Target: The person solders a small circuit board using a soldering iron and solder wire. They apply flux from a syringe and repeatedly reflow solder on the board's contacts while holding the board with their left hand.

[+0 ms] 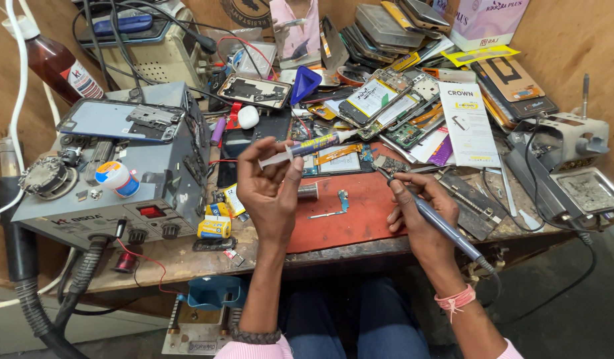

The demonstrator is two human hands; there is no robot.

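My left hand (270, 189) is raised over the red work mat (360, 216) and grips a syringe-style tube (307, 146) with a purple label, held nearly level, tip pointing right. My right hand (416, 206) holds a grey soldering iron (436, 223) like a pen. Its tip rests on a small circuit board (388, 164) at the mat's far edge. The iron's cable runs off past my wrist. An opened phone (337, 159) with orange flex cables lies just behind the mat.
A grey soldering station (114, 186) stands at the left, with a phone back cover (121, 121) on top. Tweezers (327, 214) and a solder spool (308, 191) lie on the mat. Several dismantled phones and boxes crowd the back. A metal holder (566, 139) sits at the right.
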